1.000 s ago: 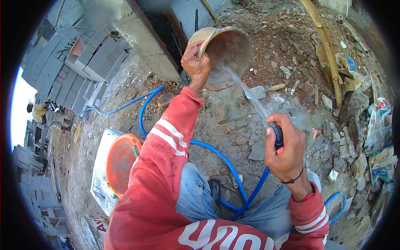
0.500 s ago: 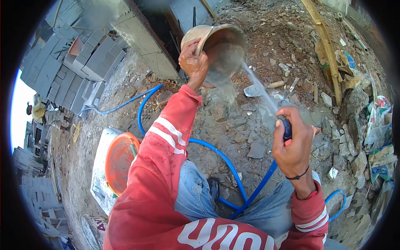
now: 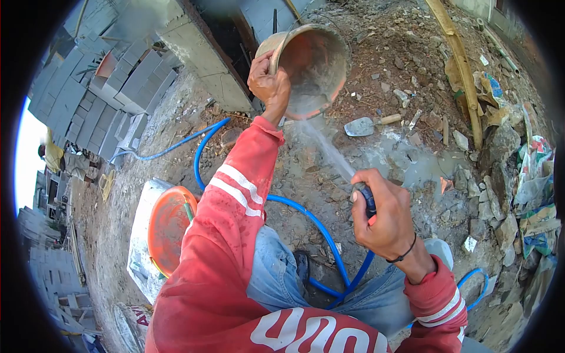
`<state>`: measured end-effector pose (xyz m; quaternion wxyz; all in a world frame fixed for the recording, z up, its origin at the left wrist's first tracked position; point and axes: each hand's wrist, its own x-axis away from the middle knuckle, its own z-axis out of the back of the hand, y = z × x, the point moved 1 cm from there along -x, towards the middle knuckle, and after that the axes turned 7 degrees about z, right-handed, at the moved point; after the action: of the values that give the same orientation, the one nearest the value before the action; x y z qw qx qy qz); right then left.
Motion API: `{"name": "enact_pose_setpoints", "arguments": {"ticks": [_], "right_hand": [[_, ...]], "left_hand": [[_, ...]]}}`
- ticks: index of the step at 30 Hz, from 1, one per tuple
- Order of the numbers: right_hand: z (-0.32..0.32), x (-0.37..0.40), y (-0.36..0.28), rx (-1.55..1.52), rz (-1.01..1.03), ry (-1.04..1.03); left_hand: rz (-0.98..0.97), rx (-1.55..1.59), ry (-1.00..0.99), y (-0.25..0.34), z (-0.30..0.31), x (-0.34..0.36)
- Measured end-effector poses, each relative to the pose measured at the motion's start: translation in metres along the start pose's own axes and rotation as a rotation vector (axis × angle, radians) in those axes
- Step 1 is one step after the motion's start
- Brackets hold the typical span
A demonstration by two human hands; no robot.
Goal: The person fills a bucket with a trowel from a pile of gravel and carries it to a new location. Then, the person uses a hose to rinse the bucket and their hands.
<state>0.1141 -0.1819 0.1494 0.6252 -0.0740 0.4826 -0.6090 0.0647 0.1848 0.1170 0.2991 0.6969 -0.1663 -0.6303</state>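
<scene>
My left hand [image 3: 270, 83] grips the rim side of a dirty bucket [image 3: 315, 70], which is tilted so that its mouth faces me. In my right hand [image 3: 385, 217] is the dark nozzle [image 3: 365, 198] of a blue hose [image 3: 315, 220]. A jet of water [image 3: 329, 151] runs from the nozzle up to the lower rim of the bucket. The bucket's inside is orange under grey residue. On the ground right of the bucket lies a trowel [image 3: 359, 127] with a wooden handle.
An orange basin [image 3: 170, 229] stands at my left on a pale sack. Grey blocks [image 3: 126, 79] are stacked at the upper left, where a person [image 3: 54, 157] is partly visible. A wooden pole [image 3: 462, 65], rubble and scraps lie at the right.
My right hand has moved left with the nozzle, and the jet now meets the bucket's lower rim. The bucket has turned, showing more of its inside.
</scene>
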Motion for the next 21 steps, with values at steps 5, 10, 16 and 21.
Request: {"name": "enact_pose_setpoints", "arguments": {"ticks": [5,10,16,21], "right_hand": [[0.000,0.000,0.009,0.078,-0.047,0.056],[0.003,-0.003,0.013,0.105,-0.100,0.091],[0.000,0.000,0.011,0.067,0.016,0.136],[0.001,0.000,0.010,0.028,-0.008,0.061]], "left_hand": [[0.068,0.017,0.025,-0.010,0.001,-0.001],[0.290,0.036,0.055,-0.012,-0.001,-0.002],[0.342,0.036,0.035,-0.032,-0.004,0.000],[0.526,0.053,0.137,-0.036,-0.003,0.000]]}}
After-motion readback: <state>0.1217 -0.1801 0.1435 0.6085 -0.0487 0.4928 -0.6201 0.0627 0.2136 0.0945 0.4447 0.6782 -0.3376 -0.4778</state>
